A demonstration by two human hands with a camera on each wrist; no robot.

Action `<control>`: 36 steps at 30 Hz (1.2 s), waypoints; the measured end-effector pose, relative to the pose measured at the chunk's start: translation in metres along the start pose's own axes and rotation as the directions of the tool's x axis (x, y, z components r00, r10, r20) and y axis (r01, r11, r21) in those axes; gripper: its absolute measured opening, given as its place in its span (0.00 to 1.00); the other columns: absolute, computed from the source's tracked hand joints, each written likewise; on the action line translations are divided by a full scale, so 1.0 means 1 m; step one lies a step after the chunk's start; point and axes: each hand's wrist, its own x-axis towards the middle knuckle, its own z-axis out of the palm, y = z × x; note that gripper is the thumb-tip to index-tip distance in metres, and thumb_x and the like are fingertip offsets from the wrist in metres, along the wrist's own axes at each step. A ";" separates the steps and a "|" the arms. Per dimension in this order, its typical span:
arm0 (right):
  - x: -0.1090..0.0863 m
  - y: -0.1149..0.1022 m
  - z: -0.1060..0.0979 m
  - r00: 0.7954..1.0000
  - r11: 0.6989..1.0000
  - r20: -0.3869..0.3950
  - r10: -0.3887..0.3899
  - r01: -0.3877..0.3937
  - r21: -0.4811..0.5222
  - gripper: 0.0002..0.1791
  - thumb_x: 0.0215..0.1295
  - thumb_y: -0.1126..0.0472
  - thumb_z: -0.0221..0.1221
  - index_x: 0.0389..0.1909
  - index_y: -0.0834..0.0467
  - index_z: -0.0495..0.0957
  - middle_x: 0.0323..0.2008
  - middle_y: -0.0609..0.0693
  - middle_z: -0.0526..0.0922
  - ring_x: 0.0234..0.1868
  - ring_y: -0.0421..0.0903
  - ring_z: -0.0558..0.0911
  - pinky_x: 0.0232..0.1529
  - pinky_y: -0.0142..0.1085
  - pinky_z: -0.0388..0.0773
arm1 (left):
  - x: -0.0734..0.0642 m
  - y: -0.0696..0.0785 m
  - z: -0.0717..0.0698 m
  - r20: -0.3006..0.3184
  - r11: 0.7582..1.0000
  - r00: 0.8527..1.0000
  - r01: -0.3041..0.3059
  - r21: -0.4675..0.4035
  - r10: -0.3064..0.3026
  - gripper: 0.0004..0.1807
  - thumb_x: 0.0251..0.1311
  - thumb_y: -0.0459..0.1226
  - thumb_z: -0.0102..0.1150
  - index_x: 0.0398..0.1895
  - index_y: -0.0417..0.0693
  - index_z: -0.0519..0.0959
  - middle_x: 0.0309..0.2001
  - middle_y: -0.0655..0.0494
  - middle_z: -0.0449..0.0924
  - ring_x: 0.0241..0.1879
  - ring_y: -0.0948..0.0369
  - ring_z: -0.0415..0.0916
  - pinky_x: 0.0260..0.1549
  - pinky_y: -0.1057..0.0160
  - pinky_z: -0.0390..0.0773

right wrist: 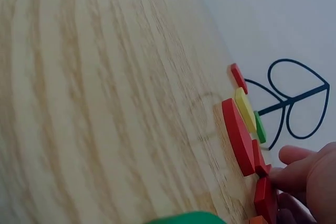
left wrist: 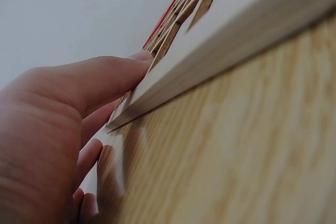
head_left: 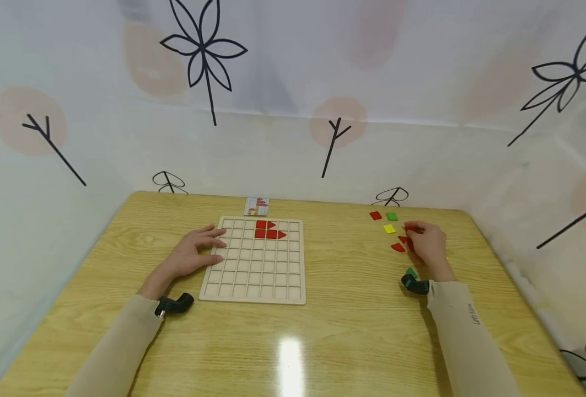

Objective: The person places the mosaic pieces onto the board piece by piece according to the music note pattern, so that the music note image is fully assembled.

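A pale wooden grid board (head_left: 253, 292) lies left of centre on the table. Red squares (head_left: 260, 234) and red triangles (head_left: 281, 235) sit in two of its upper rows. My left hand (head_left: 193, 252) rests on the board's left edge, fingers spread; the left wrist view shows the thumb (left wrist: 115, 74) on the rim. At the right, my right hand (head_left: 429, 242) pinches a small red piece (head_left: 409, 227), its shape partly hidden by the fingers. Just beside those fingertips are a curved red piece (head_left: 398, 247) and a red triangle (right wrist: 259, 158).
A small printed card (head_left: 256, 206) lies behind the board. Around the right hand are a red square (head_left: 375, 215), a green piece (head_left: 392, 216), a yellow square (head_left: 389, 229) and another green piece (head_left: 411, 272). A patterned cloth (head_left: 273, 154) stands behind the table.
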 end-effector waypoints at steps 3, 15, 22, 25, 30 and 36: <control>0.000 0.002 -0.001 1.000 1.000 0.000 -0.018 0.018 -0.014 0.15 0.73 0.67 0.53 0.55 0.68 0.80 0.53 0.68 0.81 0.54 0.64 0.77 0.54 0.55 0.75 | 0.000 0.001 0.001 0.000 1.000 1.000 -0.009 -0.011 0.009 0.18 0.56 0.39 0.73 0.50 0.47 0.86 0.68 0.47 0.70 0.73 0.42 0.53 0.68 0.36 0.50; 0.002 0.001 -0.003 0.999 0.999 -0.033 -0.031 0.030 -0.019 0.13 0.71 0.68 0.57 0.53 0.67 0.81 0.50 0.68 0.81 0.51 0.62 0.78 0.47 0.47 0.77 | 0.001 0.001 0.001 0.003 1.000 1.000 -0.016 0.004 0.016 0.18 0.56 0.39 0.73 0.50 0.46 0.86 0.68 0.47 0.70 0.73 0.41 0.54 0.68 0.36 0.50; -0.001 -0.014 -0.001 0.996 0.998 -0.061 -0.069 0.068 -0.011 0.15 0.72 0.69 0.55 0.55 0.66 0.80 0.50 0.66 0.81 0.50 0.60 0.78 0.36 0.32 0.72 | 0.001 0.001 0.000 0.010 1.000 1.000 -0.004 0.013 0.004 0.18 0.56 0.40 0.72 0.50 0.48 0.86 0.69 0.48 0.70 0.73 0.42 0.53 0.68 0.35 0.50; -0.004 -0.024 0.004 0.989 0.991 -0.065 -0.130 0.130 0.008 0.14 0.72 0.71 0.54 0.54 0.68 0.80 0.51 0.68 0.78 0.49 0.61 0.78 0.34 0.31 0.72 | 0.000 0.001 0.001 0.008 1.000 1.000 0.003 0.010 -0.003 0.18 0.56 0.40 0.73 0.50 0.48 0.86 0.69 0.48 0.70 0.73 0.42 0.53 0.68 0.35 0.50; -0.010 -0.040 0.018 0.985 0.983 -0.024 -0.171 0.173 0.068 0.12 0.72 0.68 0.56 0.51 0.68 0.81 0.50 0.66 0.78 0.49 0.60 0.80 0.33 0.24 0.73 | 0.000 0.001 0.000 0.003 1.000 1.000 -0.004 0.010 0.004 0.17 0.56 0.40 0.73 0.50 0.47 0.86 0.68 0.47 0.70 0.73 0.41 0.53 0.68 0.35 0.50; -0.015 -0.068 0.043 0.974 0.969 0.093 -0.208 0.192 0.156 0.13 0.70 0.64 0.60 0.52 0.64 0.81 0.50 0.61 0.80 0.45 0.57 0.82 0.31 0.29 0.77 | 0.001 0.002 0.000 0.005 1.000 1.000 -0.011 0.006 0.011 0.18 0.56 0.39 0.73 0.50 0.46 0.86 0.69 0.47 0.70 0.73 0.41 0.53 0.68 0.35 0.50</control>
